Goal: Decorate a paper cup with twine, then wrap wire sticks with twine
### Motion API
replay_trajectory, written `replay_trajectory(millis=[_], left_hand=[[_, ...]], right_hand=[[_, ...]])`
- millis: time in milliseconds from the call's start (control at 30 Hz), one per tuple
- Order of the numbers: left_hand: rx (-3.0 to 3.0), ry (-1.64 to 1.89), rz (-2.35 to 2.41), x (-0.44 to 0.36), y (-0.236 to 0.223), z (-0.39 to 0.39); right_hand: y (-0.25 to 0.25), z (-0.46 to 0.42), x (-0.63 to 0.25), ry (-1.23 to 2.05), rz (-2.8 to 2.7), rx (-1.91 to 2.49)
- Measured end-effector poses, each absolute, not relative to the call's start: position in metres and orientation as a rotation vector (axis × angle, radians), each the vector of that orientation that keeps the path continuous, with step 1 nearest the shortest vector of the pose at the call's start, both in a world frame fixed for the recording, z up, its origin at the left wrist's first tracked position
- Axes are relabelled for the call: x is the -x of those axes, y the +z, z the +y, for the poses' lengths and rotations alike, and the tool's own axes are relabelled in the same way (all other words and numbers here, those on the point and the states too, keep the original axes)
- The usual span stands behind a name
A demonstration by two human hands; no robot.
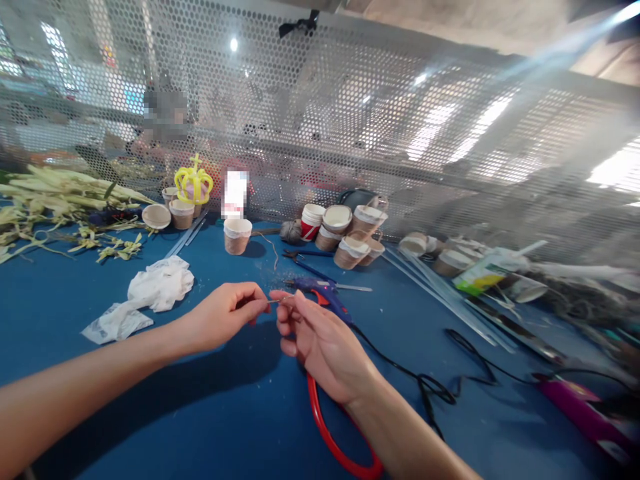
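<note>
My left hand (pixel 227 317) is closed in a pinch on one end of a thin brownish strand (pixel 273 301). The same short strand runs into the fingertips of my right hand (pixel 325 340), which is also pinched shut, its other fingers curled loosely. Whether it is twine or wire is too small to tell. Below my right wrist lies a red scissor handle (pixel 320 420), partly hidden by the hand and forearm. Just behind my right fingers rests a blue glue gun (pixel 325 288) with a red trigger and a glue stick (pixel 355 288) in its back.
Pliers (pixel 313 269) lie behind the glue gun. Wrapped cups (pixel 237 237) stand along the perforated metal screen (pixel 320 120). White crumpled cloth (pixel 160 283) and dried husks (pixel 60 193) are at left. Clear glue sticks (pixel 440 293), a black cord (pixel 430 383) and a purple power strip (pixel 580 407) lie right.
</note>
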State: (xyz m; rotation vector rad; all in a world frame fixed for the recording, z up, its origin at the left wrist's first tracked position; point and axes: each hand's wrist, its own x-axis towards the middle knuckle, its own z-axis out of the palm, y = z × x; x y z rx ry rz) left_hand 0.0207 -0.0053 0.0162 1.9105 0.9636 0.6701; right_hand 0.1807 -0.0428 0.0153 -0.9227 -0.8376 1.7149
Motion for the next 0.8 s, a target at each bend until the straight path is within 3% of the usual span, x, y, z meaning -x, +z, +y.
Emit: replay_trajectory(millis=[800], left_hand=[[-1.921,0.899,0.994,-0.020,0.008,-0.007]], right_hand=[[0.023,-0.046,-0.181,1.884,-0.622,0.918]])
